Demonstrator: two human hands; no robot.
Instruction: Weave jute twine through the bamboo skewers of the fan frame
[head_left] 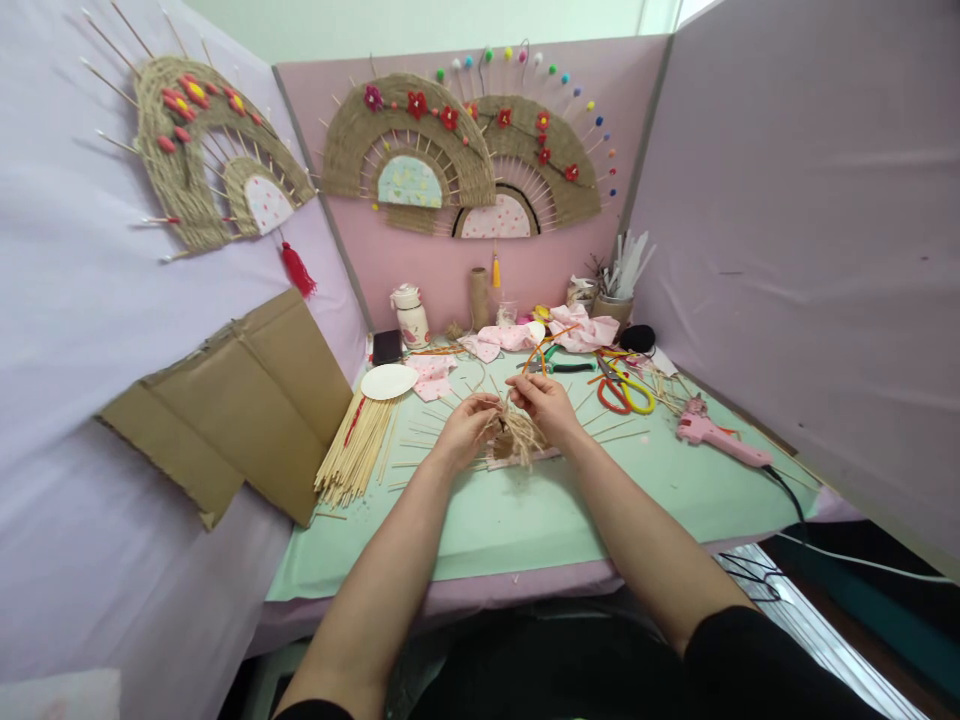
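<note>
A half-round fan frame of thin wooden sticks (616,437) lies flat on the table, its sticks spreading outward on both sides. Over its middle hangs a loose bundle of tan twine (527,437). My right hand (541,405) is closed, thumb and fingertips pinching a strand of the twine at the top of the bundle. Just left of it, my left hand (471,425) has its fingers pressed together on the twine near the stick bases. The fan's centre is partly hidden by the twine and fingers.
Left are bamboo sticks (358,455), a white plate (389,381) and leaning cardboard (240,400). Scissors (637,392), pliers (566,367) and a pink glue gun (720,438) with a cord lie right. A bottle (409,318) and pink cloth (581,328) stand behind. Finished fans (409,130) hang on the back wall.
</note>
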